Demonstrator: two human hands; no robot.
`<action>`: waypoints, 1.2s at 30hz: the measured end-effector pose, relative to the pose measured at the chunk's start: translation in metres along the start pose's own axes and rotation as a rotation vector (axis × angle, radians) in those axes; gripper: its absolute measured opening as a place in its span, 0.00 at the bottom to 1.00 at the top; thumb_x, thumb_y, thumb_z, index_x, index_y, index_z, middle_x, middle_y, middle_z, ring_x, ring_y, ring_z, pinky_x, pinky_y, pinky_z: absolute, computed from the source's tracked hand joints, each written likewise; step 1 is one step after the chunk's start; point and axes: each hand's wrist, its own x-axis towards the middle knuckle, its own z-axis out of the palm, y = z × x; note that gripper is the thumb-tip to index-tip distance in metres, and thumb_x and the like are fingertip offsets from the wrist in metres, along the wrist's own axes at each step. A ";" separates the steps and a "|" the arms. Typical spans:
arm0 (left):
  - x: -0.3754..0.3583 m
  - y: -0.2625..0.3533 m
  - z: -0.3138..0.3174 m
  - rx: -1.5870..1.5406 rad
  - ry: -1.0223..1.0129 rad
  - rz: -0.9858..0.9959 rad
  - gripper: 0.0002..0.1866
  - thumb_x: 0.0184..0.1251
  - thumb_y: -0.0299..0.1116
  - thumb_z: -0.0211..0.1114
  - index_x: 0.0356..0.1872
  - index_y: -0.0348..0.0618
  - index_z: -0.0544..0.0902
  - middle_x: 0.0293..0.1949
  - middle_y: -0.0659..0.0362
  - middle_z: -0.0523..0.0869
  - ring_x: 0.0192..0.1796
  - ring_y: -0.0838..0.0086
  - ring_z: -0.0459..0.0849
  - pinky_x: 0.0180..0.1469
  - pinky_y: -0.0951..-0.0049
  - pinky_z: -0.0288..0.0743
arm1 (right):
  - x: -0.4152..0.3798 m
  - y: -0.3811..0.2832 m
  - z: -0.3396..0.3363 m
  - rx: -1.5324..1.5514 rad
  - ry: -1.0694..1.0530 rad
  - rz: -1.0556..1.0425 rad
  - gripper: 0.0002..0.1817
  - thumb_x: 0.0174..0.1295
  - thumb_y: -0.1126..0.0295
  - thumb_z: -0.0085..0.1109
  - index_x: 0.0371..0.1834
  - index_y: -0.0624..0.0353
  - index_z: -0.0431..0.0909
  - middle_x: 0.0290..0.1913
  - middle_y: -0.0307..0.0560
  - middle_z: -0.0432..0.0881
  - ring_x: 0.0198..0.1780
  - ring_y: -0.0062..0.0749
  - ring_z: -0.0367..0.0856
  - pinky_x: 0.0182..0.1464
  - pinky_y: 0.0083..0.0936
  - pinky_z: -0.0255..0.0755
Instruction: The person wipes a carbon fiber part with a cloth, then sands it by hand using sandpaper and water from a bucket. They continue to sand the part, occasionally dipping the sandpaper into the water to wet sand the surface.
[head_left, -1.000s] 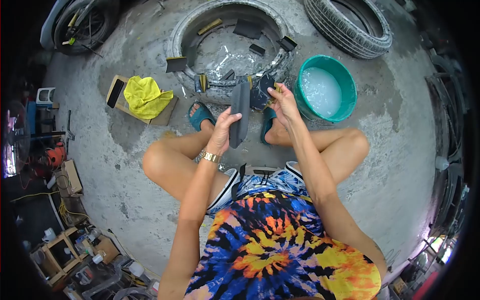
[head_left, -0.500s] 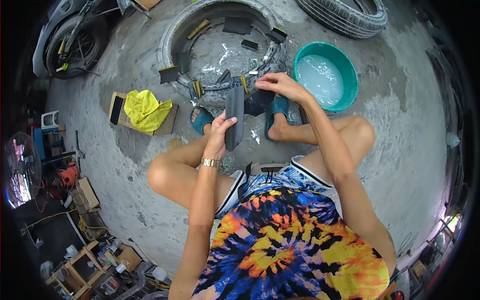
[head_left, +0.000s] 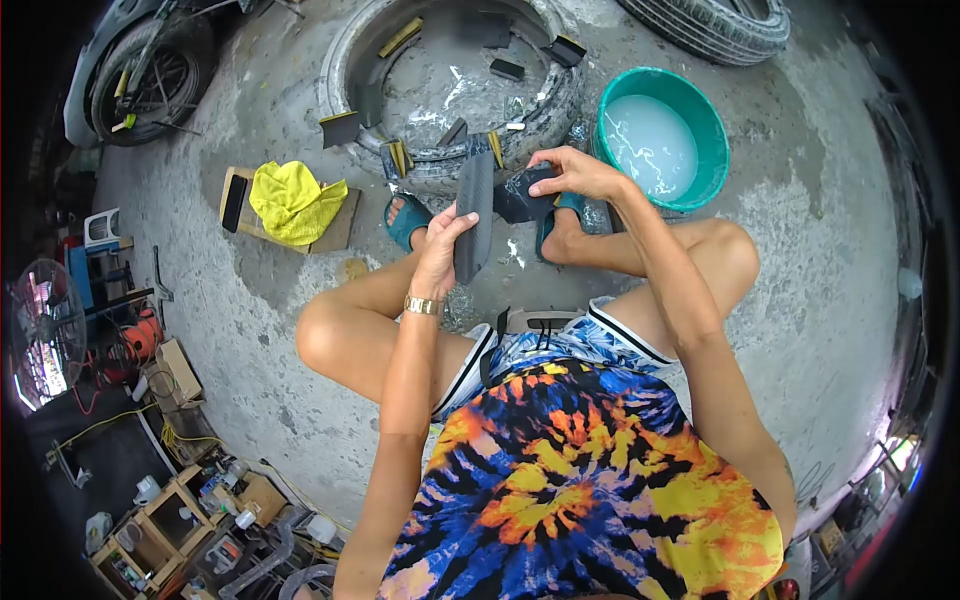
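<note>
My left hand [head_left: 437,255] is closed around the lower part of a long, narrow dark grey trim piece [head_left: 474,222] with a finely textured face, held upright. To its right, my right hand [head_left: 577,175] pinches the upper edge of a black sheet, seemingly sandpaper [head_left: 523,200], between thumb and fingers. The sheet hangs just beside the trim piece and overlaps my sandalled foot in this view. Beyond both hands lies a large wet grey tyre [head_left: 345,100]. On its near rim rest small black-and-yellow sanding blocks [head_left: 397,158], wrapped in dark sheet.
A teal basin [head_left: 717,140] of cloudy water stands at right. At left, a yellow cloth [head_left: 292,205] lies on a low board [head_left: 338,225] beside a flat black object [head_left: 235,203]. Another tyre [head_left: 715,35] is at upper right. Tools and boxes [head_left: 180,520] crowd the lower left.
My right thumb has come down onto the face of the black sheet, which is now more spread out to view. The trim piece is slightly higher; the whole view has shifted a little.
</note>
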 end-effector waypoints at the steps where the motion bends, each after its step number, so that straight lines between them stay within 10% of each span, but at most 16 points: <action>1: 0.000 0.001 0.000 -0.003 0.007 0.013 0.13 0.67 0.27 0.59 0.51 0.37 0.78 0.36 0.64 0.85 0.32 0.84 0.84 0.37 0.83 0.80 | 0.000 0.002 0.001 0.001 -0.015 0.034 0.11 0.59 0.69 0.67 0.39 0.64 0.78 0.32 0.36 0.80 0.37 0.20 0.74 0.41 0.23 0.69; 8: -0.006 0.000 0.008 -0.003 -0.011 0.073 0.16 0.66 0.28 0.60 0.54 0.38 0.77 0.41 0.63 0.84 0.37 0.84 0.83 0.39 0.82 0.79 | 0.000 0.003 0.046 -0.104 0.474 -0.086 0.09 0.65 0.71 0.60 0.43 0.65 0.80 0.37 0.36 0.83 0.39 0.16 0.75 0.42 0.18 0.70; 12: -0.002 -0.005 0.007 -0.019 -0.030 0.047 0.18 0.66 0.28 0.60 0.56 0.38 0.76 0.43 0.64 0.84 0.39 0.85 0.83 0.40 0.82 0.79 | 0.005 0.011 0.065 0.261 0.201 -0.025 0.11 0.68 0.70 0.56 0.47 0.64 0.82 0.41 0.34 0.83 0.41 0.14 0.76 0.46 0.18 0.71; 19: -0.001 -0.010 0.001 -0.041 -0.004 0.040 0.19 0.66 0.29 0.61 0.58 0.40 0.76 0.43 0.64 0.84 0.38 0.86 0.83 0.40 0.83 0.78 | 0.016 0.007 0.087 0.242 0.367 -0.046 0.11 0.64 0.70 0.61 0.47 0.62 0.81 0.39 0.38 0.84 0.41 0.19 0.79 0.43 0.19 0.72; 21: -0.001 -0.011 -0.003 -0.071 -0.004 0.032 0.19 0.67 0.29 0.61 0.58 0.40 0.76 0.43 0.65 0.85 0.38 0.86 0.83 0.40 0.83 0.78 | 0.022 0.005 0.098 0.262 0.731 -0.115 0.13 0.63 0.71 0.63 0.49 0.61 0.79 0.39 0.40 0.84 0.41 0.20 0.80 0.44 0.20 0.74; 24: -0.004 -0.014 -0.005 -0.111 -0.006 0.040 0.16 0.67 0.28 0.60 0.55 0.39 0.76 0.43 0.62 0.85 0.39 0.84 0.84 0.39 0.83 0.81 | 0.020 0.011 0.079 0.620 0.222 0.172 0.14 0.63 0.71 0.63 0.50 0.61 0.78 0.39 0.41 0.85 0.39 0.21 0.82 0.45 0.20 0.76; 32: 0.005 -0.016 -0.026 -0.134 0.227 0.012 0.16 0.74 0.37 0.54 0.58 0.44 0.70 0.39 0.56 0.85 0.36 0.74 0.86 0.34 0.78 0.81 | 0.001 0.016 0.083 0.576 0.390 0.300 0.10 0.70 0.68 0.53 0.52 0.55 0.71 0.37 0.47 0.85 0.35 0.28 0.86 0.30 0.22 0.81; 36: 0.012 -0.009 -0.031 0.000 0.273 -0.068 0.17 0.76 0.42 0.50 0.58 0.44 0.69 0.36 0.56 0.85 0.31 0.71 0.86 0.28 0.75 0.81 | 0.000 0.026 0.096 0.486 0.300 0.362 0.06 0.72 0.68 0.51 0.47 0.54 0.70 0.30 0.42 0.81 0.24 0.18 0.76 0.19 0.14 0.68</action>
